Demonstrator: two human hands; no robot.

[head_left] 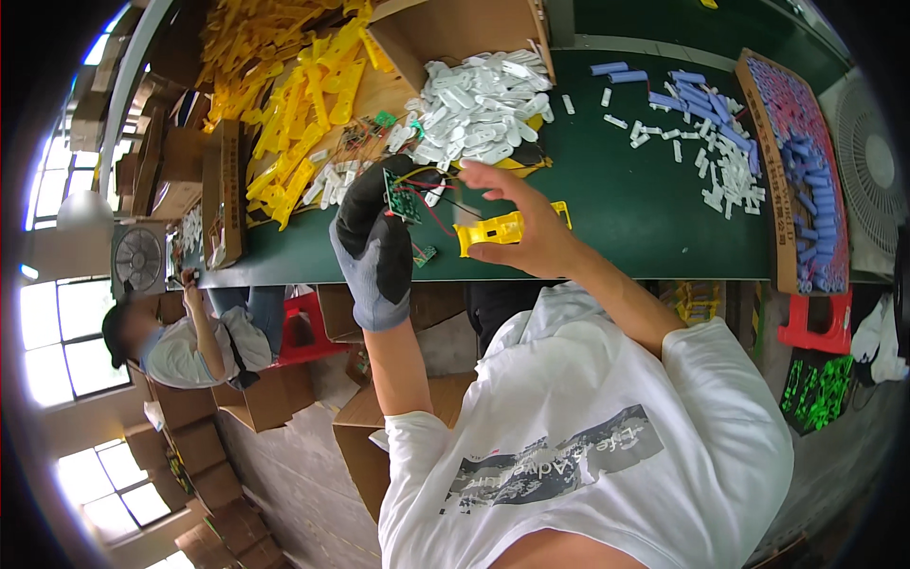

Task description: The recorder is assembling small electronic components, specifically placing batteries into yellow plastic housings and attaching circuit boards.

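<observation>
My left hand (368, 248), in a grey glove with black palm and fingers, pinches a small green circuit board (402, 197) upright over the table. Red, black and yellow wires (431, 211) trail from the board to the right. My bare right hand (531, 228) reaches across a yellow plastic shell (498, 230); its thumb lies along the shell's near side and its fingers stretch toward the wires. Whether the fingertips touch a wire cannot be made out. Another small green board (424, 255) lies near the table's front edge.
White plastic pieces (483, 109) heap before an open cardboard box (455, 28). Yellow shells (313, 104) pile at the left. Blue cylinders (701, 100) and white bits (730, 180) lie at the right beside a box of cylinders (773, 190). A co-worker (199, 332) sits far left.
</observation>
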